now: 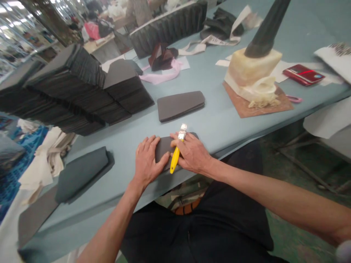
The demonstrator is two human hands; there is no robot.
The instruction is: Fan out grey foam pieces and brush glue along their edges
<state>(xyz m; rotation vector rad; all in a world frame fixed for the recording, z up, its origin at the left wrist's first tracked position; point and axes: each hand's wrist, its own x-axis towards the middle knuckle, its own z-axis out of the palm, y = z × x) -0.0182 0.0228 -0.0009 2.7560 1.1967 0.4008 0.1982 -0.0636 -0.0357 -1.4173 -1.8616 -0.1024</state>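
A dark grey fabric panel [163, 147] lies on the table at its near edge, under both of my hands. My left hand [148, 157] rests flat at the panel's left end, fingers stretched out and thumb pointing right. My right hand [193, 151] presses on the panel's right part while gripping a paintbrush [176, 159]. The brush has a yellow handle pointing toward me, and its whitish, coated head points away. Just beyond my hands sits a small stack of similar grey panels [181, 106]. Most of the panel's right half is hidden by my right hand.
Tall stacks of dark panels [68, 84] stand at the back left. Dark green panels [82, 173] lie at the left. A glue-smeared block [252, 73] with a dark post sits on a brown board [244, 109]. Right of it is a red box [303, 75].
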